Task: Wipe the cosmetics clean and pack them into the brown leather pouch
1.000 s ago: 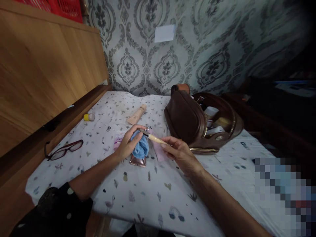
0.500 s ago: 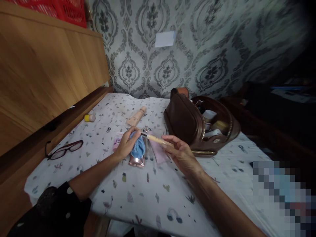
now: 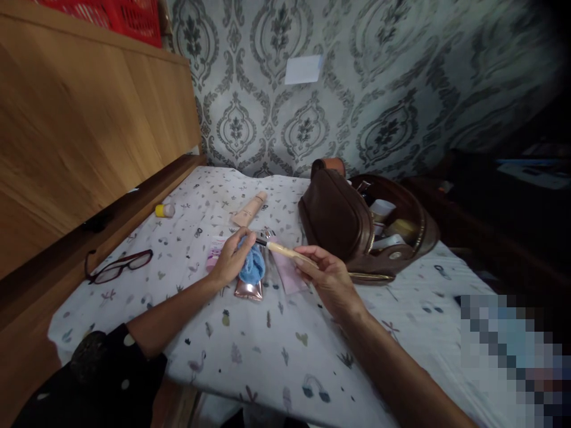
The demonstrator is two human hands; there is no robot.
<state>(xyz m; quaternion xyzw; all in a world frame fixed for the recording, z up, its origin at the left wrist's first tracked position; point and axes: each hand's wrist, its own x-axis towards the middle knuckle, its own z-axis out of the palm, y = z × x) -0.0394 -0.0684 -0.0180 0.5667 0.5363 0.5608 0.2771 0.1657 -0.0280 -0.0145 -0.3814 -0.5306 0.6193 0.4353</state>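
Observation:
My right hand (image 3: 328, 273) pinches the pale handle of a makeup brush (image 3: 281, 249), which slants across above the table. Its dark end runs into my left hand (image 3: 236, 255), where the fingers close on a blue cloth (image 3: 253, 266); the bristles are hidden. Below the cloth lies a shiny rose-gold tube (image 3: 248, 290), partly covered. A lilac tube (image 3: 289, 274) rests under the brush, and a pink printed pack (image 3: 213, 255) shows behind my left wrist. Farther back is a peach tube (image 3: 250, 209).
An open brown leather bag (image 3: 336, 217) full of bottles and jars stands right of my hands. Glasses (image 3: 120, 266) and a yellow-capped small bottle (image 3: 165, 210) lie on the left. A wooden cabinet (image 3: 98, 107) borders the table's left side; patterned wallpaper (image 3: 303, 128) is behind.
The view has shifted slightly. Both hands keep their hold on the brush and cloth, with only a small change in my right fingers around the handle.

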